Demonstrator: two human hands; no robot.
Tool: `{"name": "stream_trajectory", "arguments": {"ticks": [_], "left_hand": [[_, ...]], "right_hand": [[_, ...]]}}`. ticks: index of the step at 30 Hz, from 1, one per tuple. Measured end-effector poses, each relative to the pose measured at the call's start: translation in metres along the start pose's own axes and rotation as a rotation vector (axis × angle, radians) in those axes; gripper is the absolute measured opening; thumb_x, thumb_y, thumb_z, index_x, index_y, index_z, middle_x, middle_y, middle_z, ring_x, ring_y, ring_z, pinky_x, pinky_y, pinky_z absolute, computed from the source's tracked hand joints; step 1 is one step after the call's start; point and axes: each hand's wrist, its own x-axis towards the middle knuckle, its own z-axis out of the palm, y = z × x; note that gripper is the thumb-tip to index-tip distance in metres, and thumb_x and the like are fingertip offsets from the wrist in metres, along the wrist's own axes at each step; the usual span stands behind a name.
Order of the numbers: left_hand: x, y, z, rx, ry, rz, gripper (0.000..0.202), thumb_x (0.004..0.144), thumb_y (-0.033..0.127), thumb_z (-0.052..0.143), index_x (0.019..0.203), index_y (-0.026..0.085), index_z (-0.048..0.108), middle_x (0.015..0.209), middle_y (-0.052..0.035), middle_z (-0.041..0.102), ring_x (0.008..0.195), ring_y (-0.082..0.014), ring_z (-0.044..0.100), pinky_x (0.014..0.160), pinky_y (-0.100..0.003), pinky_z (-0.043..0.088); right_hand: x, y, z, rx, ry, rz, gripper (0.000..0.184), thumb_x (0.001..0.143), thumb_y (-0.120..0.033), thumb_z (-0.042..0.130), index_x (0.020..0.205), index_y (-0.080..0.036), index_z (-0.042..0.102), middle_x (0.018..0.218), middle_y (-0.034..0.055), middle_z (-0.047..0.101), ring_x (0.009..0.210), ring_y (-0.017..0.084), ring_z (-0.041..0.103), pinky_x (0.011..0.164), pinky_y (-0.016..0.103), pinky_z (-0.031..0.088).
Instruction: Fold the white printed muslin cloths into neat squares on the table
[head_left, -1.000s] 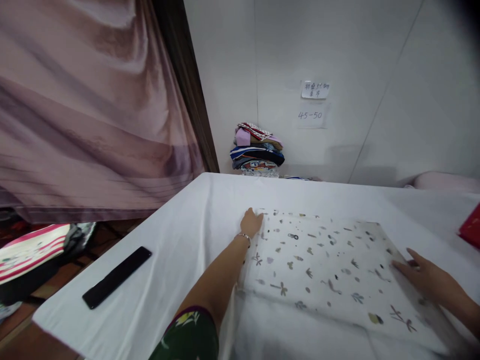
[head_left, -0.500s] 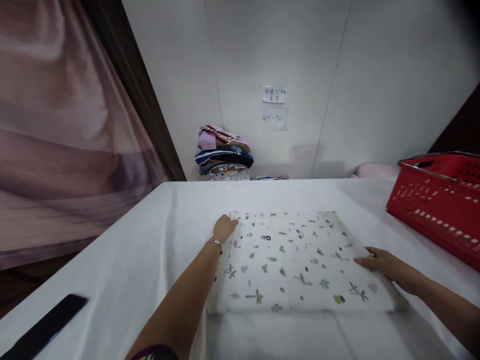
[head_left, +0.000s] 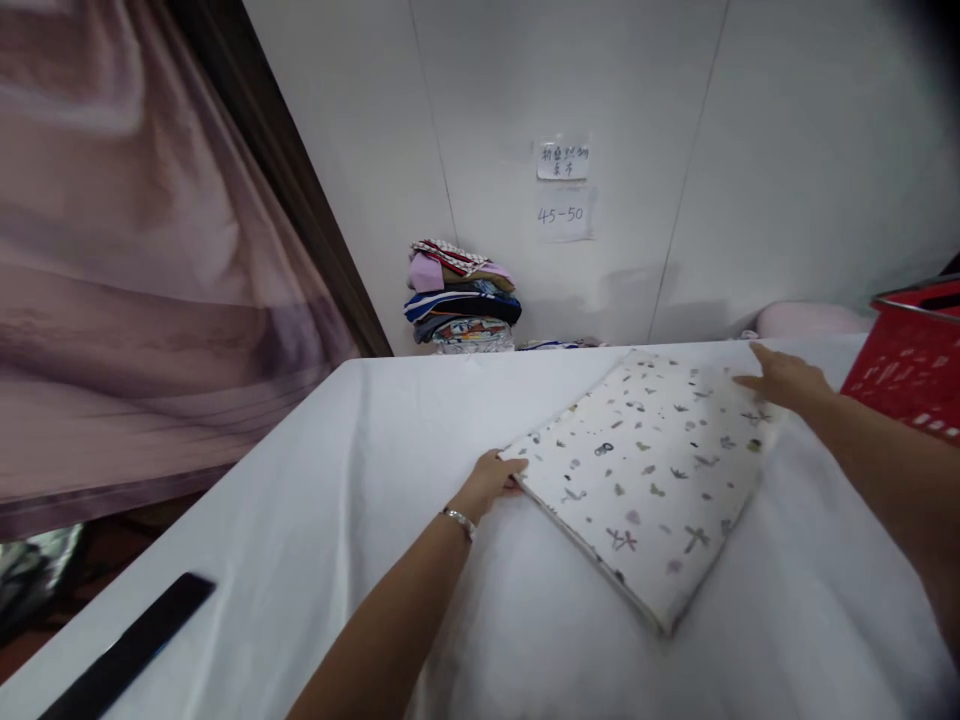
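A folded white cloth (head_left: 637,470) with small printed plants and figures lies slanted on the white-covered table, one corner pointing toward me. My left hand (head_left: 491,480) pinches its left corner, thumb on top and fingers underneath. At the cloth's far right edge is my right hand (head_left: 787,380), thumb and index finger spread apart. Its remaining fingers are hard to make out, and whether it touches the fabric I cannot tell.
A red plastic basket (head_left: 907,355) stands at the right. A stack of folded fabrics (head_left: 465,300) rises behind the table (head_left: 405,420) by the wall. A dark flat object (head_left: 135,640) lies at front left, and a pink curtain (head_left: 135,260) hangs on the left.
The cloth has been turned on the table, from lying square to me to lying slanted, and shifted right. My right hand has moved farther away; my left hand has moved right, still holding a corner.
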Motion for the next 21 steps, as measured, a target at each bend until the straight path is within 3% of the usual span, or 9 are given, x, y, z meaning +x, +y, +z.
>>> {"name": "stream_trajectory", "arguments": {"ticks": [3, 6, 8, 11, 13, 17, 21], "left_hand": [[-0.001, 0.001, 0.003, -0.032, -0.008, -0.031, 0.033, 0.069, 0.026, 0.071, 0.093, 0.012, 0.054, 0.076, -0.0071, 0.066, 0.062, -0.0158, 0.063, 0.063, -0.03, 0.055], [0.001, 0.003, 0.0, -0.057, -0.028, -0.048, 0.029, 0.073, 0.032, 0.068, 0.088, 0.011, 0.057, 0.073, -0.0079, 0.066, 0.062, -0.0163, 0.063, 0.064, -0.029, 0.055], [0.003, 0.003, 0.001, -0.066, -0.008, -0.048, 0.029, 0.072, 0.034, 0.069, 0.086, 0.011, 0.058, 0.07, -0.0069, 0.065, 0.062, -0.0165, 0.063, 0.063, -0.028, 0.054], [0.005, 0.003, 0.007, -0.064, 0.063, -0.041, 0.029, 0.069, 0.033, 0.071, 0.086, 0.013, 0.058, 0.063, -0.0034, 0.063, 0.061, -0.0163, 0.062, 0.062, -0.027, 0.053], [0.004, 0.003, 0.011, -0.061, 0.098, -0.029, 0.027, 0.069, 0.031, 0.072, 0.085, 0.014, 0.057, 0.06, -0.0018, 0.062, 0.062, -0.0164, 0.062, 0.061, -0.027, 0.052], [-0.006, 0.005, 0.014, -0.057, 0.137, 0.02, 0.023, 0.07, 0.027, 0.07, 0.081, 0.013, 0.056, 0.057, -0.0004, 0.058, 0.063, -0.0164, 0.061, 0.061, -0.027, 0.051], [-0.027, 0.004, 0.006, -0.032, 0.132, 0.091, 0.021, 0.072, 0.027, 0.068, 0.079, 0.013, 0.055, 0.062, -0.0014, 0.06, 0.061, -0.0139, 0.06, 0.061, -0.025, 0.051]], "right_hand": [[-0.028, -0.018, 0.034, -0.2, -0.044, -0.015, 0.039, 0.071, -0.035, 0.065, 0.103, -0.013, 0.062, 0.115, 0.023, 0.058, 0.098, 0.035, 0.058, 0.082, 0.048, 0.042], [-0.098, -0.049, 0.063, -0.19, -0.149, -0.06, 0.04, 0.081, -0.041, 0.053, 0.112, -0.019, 0.06, 0.118, 0.0148, 0.06, 0.084, 0.03, 0.063, 0.074, 0.044, 0.049], [-0.156, -0.073, 0.073, -0.16, -0.185, -0.09, 0.04, 0.084, -0.045, 0.047, 0.113, -0.02, 0.06, 0.118, 0.0129, 0.06, 0.09, 0.031, 0.063, 0.072, 0.043, 0.052], [-0.235, -0.107, 0.078, -0.127, -0.32, -0.326, 0.041, 0.088, -0.043, 0.043, 0.124, -0.026, 0.053, 0.126, 0.0071, 0.055, 0.109, 0.028, 0.055, 0.084, 0.041, 0.05], [-0.27, -0.12, 0.079, -0.213, -0.346, -0.46, 0.048, 0.086, -0.046, 0.049, 0.13, -0.027, 0.047, 0.132, 0.0065, 0.05, 0.118, 0.029, 0.048, 0.097, 0.048, 0.041], [-0.296, -0.122, 0.078, -0.332, -0.348, -0.609, 0.058, 0.082, -0.049, 0.053, 0.133, -0.023, 0.043, 0.137, 0.0102, 0.045, 0.124, 0.029, 0.042, 0.101, 0.052, 0.035], [-0.303, -0.116, 0.069, -0.303, -0.293, -0.693, 0.045, 0.084, -0.04, 0.053, 0.124, -0.02, 0.051, 0.13, 0.0117, 0.051, 0.12, 0.027, 0.046, 0.096, 0.045, 0.04]]}}
